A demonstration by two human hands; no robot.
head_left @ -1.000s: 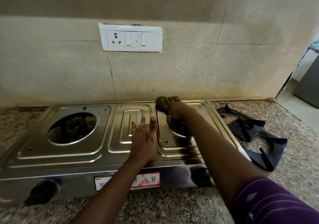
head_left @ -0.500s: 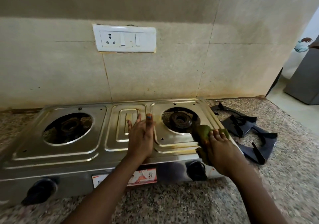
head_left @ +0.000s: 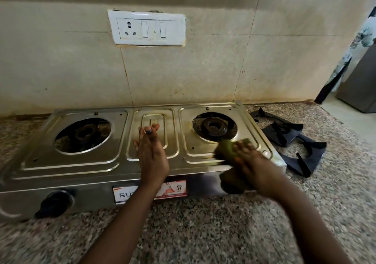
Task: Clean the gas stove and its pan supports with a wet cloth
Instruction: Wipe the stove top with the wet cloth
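Steel two-burner gas stove (head_left: 85, 162) set along the back edge of the speckled granite counter (head_left: 203, 233), against the tiled wall (head_left: 61, 70). Both burners bare: left burner (head_left: 84, 134) near the stove's left end, right burner (head_left: 213, 127) near its right end, a ribbed panel between them. Left hand (head_left: 151, 153) laid flat on that middle panel toward the stove's front edge, fingers straight and close together, gripping nothing. Right hand (head_left: 250, 162) at the stove's front right corner, pressing a green cloth (head_left: 225, 148) onto the steel just in front of the right burner; fingers spread over the cloth, blurred, so whether curled round it or merely pressed flat cannot be told. More of the cloth bunched under the palm, hanging over the stove's front edge. Two black pan supports (head_left: 293, 141) off the stove, lying on the counter just beside its right end, one overlapping the other. Black knob (head_left: 54, 202) on the front face near the left end; a red and white label (head_left: 150, 191) at the front's middle, partly hidden by the left forearm. White socket and switch plate (head_left: 146, 27) on the wall above the stove. Another person in patterned clothing (head_left: 358, 40) at the right edge of the view, beside a grey cabinet (head_left: 360, 86).
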